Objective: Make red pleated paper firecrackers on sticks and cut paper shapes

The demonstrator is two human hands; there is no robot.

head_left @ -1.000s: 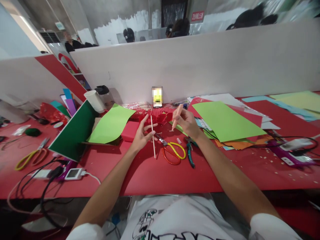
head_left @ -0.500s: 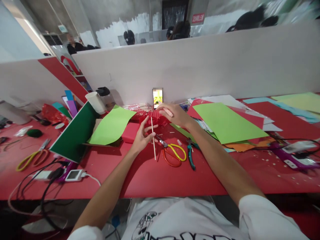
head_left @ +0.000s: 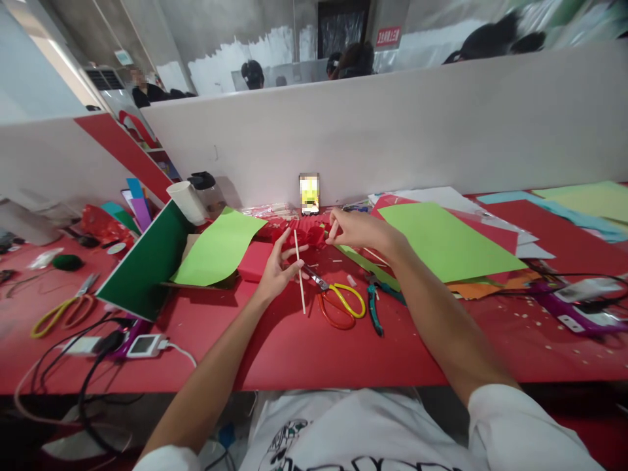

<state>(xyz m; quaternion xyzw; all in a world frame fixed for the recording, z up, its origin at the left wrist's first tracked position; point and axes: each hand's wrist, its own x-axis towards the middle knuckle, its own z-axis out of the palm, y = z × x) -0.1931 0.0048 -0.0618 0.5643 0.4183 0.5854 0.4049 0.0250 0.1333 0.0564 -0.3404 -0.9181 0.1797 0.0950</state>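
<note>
A thin pale wooden stick (head_left: 299,271) stands slightly tilted in my left hand (head_left: 279,267), held between the thumb and fingers. My right hand (head_left: 346,229) is over the right end of the crumpled red paper (head_left: 309,232), its fingertips pinched together. What lies between those fingertips, if anything, is too small to make out. Close below the hands are scissors with red and yellow handles (head_left: 342,304) and teal-handled pliers (head_left: 375,307). A small pink piece (head_left: 351,280) lies by the scissors. A narrow green strip (head_left: 366,263) runs beneath my right wrist.
A lit phone (head_left: 309,193) leans on the white partition (head_left: 392,131). Green sheets (head_left: 441,239) lie at right over other paper; another green sheet (head_left: 220,245) is at left beside a dark green board (head_left: 147,261). A second pair of scissors (head_left: 66,307) and cables lie far left.
My right hand has shifted slightly right and turned, its fingertips now pointing at the red paper. The pale pink thing seen at its fingers earlier no longer shows. My left hand stays put.
</note>
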